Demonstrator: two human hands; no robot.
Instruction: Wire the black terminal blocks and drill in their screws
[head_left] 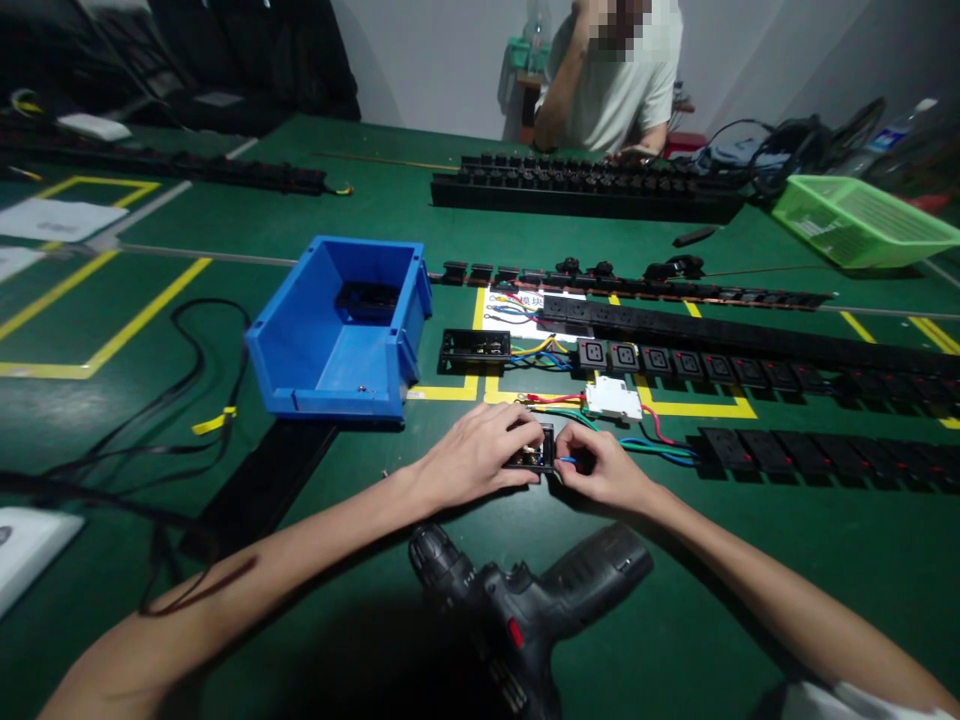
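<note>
Grip of the left hand (pixel 487 452): fingers and thumb clamped across a small black box (pixel 550 447), covering its left part. Grip of the right hand (pixel 604 468): thumb and forefinger together, apparently pinched on a blue wire (pixel 568 460), just beside the box's right end.

Head view, the only one. Box sits on the near side of the bench (pixel 247 215), between the two hands; contents mostly hidden by fingers. It lies immediately left of the right grip, long axis apparently running left to right, roughly in line with the socket row (pixel 660 362) beyond. Left hand is nearer, touching it.

Counts. Black boxes: two, the second an open box (pixel 474 368) farther off, coloured wires (pixel 551 348) leading right from it. White switch block (pixel 613 399): one, behind the right hand. Drill (pixel 525 600): one, lying between the forearms. Blue bin (pixel 330 405): one, beyond and left of the left hand, something dark inside. Green basket (pixel 817 235): one, far right. Person in a white shirt (pixel 611 110): one, across the bench. Socket strip (pixel 757 457) right of the right hand: one, running out of sight; its sockets I cannot fully count.
</note>
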